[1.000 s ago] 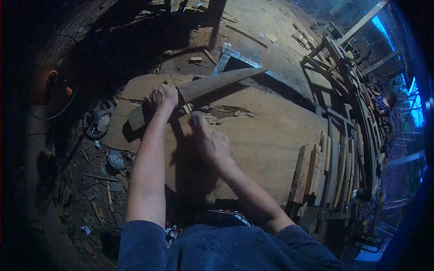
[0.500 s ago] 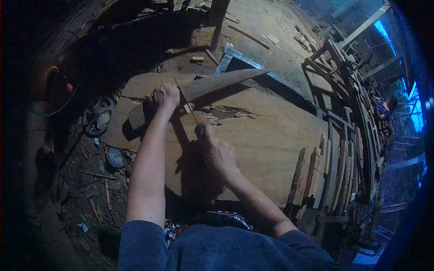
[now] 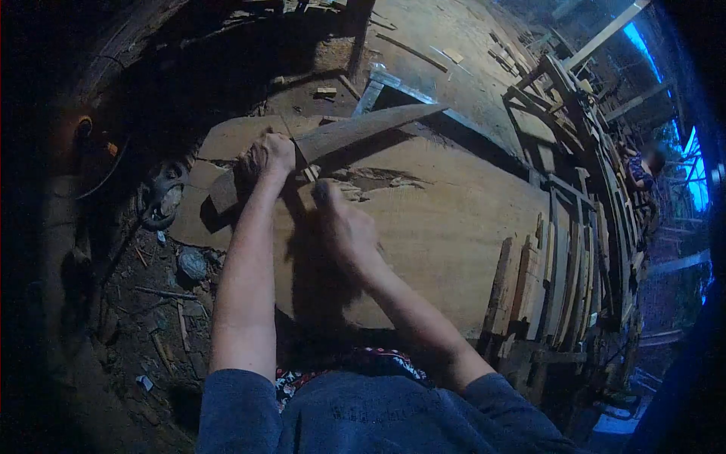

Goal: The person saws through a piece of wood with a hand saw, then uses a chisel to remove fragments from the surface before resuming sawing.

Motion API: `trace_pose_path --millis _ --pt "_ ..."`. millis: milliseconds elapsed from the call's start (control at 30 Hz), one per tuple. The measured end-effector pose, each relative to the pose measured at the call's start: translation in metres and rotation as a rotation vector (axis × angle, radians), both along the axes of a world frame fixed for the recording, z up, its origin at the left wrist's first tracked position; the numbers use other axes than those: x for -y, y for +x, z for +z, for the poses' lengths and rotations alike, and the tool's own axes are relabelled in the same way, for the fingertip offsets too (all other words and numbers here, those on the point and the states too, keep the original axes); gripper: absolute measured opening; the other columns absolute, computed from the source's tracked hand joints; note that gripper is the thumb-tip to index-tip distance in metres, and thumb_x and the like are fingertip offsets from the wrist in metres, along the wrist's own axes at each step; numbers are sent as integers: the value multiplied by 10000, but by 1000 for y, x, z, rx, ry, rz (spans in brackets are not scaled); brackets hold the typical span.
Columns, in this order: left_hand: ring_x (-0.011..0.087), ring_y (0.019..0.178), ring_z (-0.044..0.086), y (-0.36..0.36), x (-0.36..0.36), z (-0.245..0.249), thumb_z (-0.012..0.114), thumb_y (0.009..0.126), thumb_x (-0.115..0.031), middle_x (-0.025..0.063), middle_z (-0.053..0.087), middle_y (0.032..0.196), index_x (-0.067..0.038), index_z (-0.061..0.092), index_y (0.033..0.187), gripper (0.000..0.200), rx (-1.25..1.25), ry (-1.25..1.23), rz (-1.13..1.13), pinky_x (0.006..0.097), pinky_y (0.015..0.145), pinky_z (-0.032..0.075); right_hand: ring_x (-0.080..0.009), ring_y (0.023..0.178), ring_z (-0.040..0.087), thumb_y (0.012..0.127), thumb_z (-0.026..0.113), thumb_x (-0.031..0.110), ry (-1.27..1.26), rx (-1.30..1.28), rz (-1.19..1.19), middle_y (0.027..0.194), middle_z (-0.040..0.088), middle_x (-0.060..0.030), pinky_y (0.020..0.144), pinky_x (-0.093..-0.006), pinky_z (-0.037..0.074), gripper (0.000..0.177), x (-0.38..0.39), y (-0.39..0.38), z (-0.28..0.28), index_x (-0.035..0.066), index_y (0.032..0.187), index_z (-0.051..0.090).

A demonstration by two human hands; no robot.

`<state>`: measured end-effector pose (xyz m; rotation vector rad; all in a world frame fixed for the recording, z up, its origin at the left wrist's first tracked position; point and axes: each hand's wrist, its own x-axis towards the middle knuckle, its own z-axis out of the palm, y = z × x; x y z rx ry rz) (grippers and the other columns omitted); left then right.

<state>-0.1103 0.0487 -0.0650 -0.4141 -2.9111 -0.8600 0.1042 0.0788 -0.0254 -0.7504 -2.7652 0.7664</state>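
Observation:
My left hand (image 3: 269,156) is closed over the near-left part of a long tapered piece of wood (image 3: 363,130), which lies aslant on a broad, cracked wooden slab (image 3: 439,227). My right hand (image 3: 349,233) grips the dark handle of a handsaw (image 3: 321,191). Its thin blade, seen nearly edge-on, crosses the tapered wood just right of my left hand. Below that crossing a small pale bit of wood (image 3: 311,173) shows beside the blade. Splintered hollows in the slab lie to the right of the saw handle.
Several narrow boards (image 3: 529,284) lean at the slab's right edge. A metal-edged frame (image 3: 473,136) lies beyond it. Wood scraps and a crumpled pale ball (image 3: 192,262) litter the dirt on the left. Another person (image 3: 641,169) is at the far right.
My right hand has pushed the saw forward and a little left, so its handle is now closer to the tapered wood. My left hand keeps its hold; the whole view has shifted slightly.

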Motion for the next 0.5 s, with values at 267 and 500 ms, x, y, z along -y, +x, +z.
trace_pose_path --millis 267,500 --pt "378 839 634 -11 -10 -4 492 768 -300 207 654 869 1 679 804 356 119 28 52 460 762 486 -392 774 627 884 457 265 30 96 -7 804 632 -208 656 -506 462 246 6 24 39 109 1070 415" --pt "364 843 637 -6 -1 5 485 774 -290 218 652 870 4 676 803 352 64 -38 9 451 739 495 -412 781 623 894 431 267 9 105 -29 831 637 -212 669 -514 468 283 -2 -20 25 121 1135 405"
